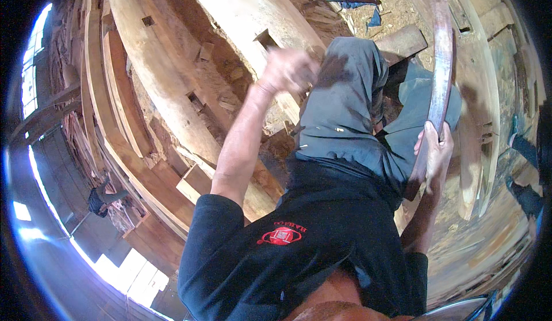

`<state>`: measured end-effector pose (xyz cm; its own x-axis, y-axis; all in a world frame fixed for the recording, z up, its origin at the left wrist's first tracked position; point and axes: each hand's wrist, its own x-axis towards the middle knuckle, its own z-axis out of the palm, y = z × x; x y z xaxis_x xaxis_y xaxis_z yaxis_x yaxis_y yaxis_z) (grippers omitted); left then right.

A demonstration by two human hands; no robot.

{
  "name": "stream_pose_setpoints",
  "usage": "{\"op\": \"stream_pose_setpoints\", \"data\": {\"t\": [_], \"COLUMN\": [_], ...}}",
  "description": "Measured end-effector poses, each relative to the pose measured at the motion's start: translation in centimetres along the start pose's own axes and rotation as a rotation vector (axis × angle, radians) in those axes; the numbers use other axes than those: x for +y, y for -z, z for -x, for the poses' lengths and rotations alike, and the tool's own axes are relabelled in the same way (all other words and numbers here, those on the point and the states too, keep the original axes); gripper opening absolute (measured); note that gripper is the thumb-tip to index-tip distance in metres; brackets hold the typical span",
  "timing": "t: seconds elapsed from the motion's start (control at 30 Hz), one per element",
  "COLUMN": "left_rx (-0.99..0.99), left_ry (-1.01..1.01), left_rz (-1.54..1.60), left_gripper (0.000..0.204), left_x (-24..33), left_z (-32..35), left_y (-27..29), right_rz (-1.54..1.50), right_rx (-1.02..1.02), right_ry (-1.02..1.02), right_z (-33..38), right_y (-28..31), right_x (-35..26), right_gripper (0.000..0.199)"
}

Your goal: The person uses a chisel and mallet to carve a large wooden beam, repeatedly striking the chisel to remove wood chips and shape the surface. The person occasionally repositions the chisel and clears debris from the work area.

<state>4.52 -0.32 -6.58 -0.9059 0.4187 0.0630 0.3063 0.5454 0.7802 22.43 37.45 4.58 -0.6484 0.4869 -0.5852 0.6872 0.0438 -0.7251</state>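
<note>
My left hand (pixel 287 71) is raised in front of my left thigh, above a pale beam. Its fingers are curled and blurred by movement, and whatever they may hold is not clear. My right hand (pixel 435 148) grips a long, narrow, slightly curved flat bar (pixel 441 62) near its lower end. The bar has a brownish-grey, partly shiny face and stands lengthwise beside my right knee, its far end over the timber there. Its exact kind I cannot tell. A pale beam (pixel 253 10) with a square mortise (pixel 265 39) lies beyond my left hand.
Another beam with mortises (pixel 167 62) runs along the left, near curved planks (pixel 109 108). A dark, narrow tool with blue cloth (pixel 353 2) lies among wood chips ahead. Mortised timber (pixel 477 91) stretches along the right. A person (pixel 106 197) is at far left; another person's legs (pixel 524 148) show at right.
</note>
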Motion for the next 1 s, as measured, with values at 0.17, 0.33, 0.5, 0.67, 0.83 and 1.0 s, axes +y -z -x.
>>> {"op": "stream_pose_setpoints", "data": {"t": [0.17,0.33,0.5,0.67,0.83,1.0], "left_rx": [0.984,0.596,0.449,0.733,0.773,0.780], "left_ry": [0.271,0.401,0.201,-0.033,0.012,0.159], "left_rz": [0.559,0.846,0.994,0.728,0.419,0.164], "left_gripper": [0.041,0.034,0.043,0.031,0.022,0.030], "left_x": [-4.6,-3.2,4.1,4.7,2.7,-0.4], "left_z": [-8.8,-3.6,1.0,-1.8,-3.9,-3.5], "left_y": [11.8,6.5,11.2,12.2,9.5,4.8], "right_rz": [-0.107,-0.134,-0.140,-0.150,-0.276,-0.261], "right_rx": [-0.158,-0.144,-0.201,-0.193,-0.079,-0.122], "right_ry": [0.059,0.026,0.018,0.103,0.160,0.696], "right_z": [-1.9,-2.1,-2.1,-2.0,-0.9,1.3], "right_y": [0.1,1.0,1.1,0.8,2.1,0.6], "right_x": [0.9,1.2,1.3,1.2,-2.6,-10.4], "right_gripper": [0.024,0.026,0.027,0.026,0.034,0.044]}}
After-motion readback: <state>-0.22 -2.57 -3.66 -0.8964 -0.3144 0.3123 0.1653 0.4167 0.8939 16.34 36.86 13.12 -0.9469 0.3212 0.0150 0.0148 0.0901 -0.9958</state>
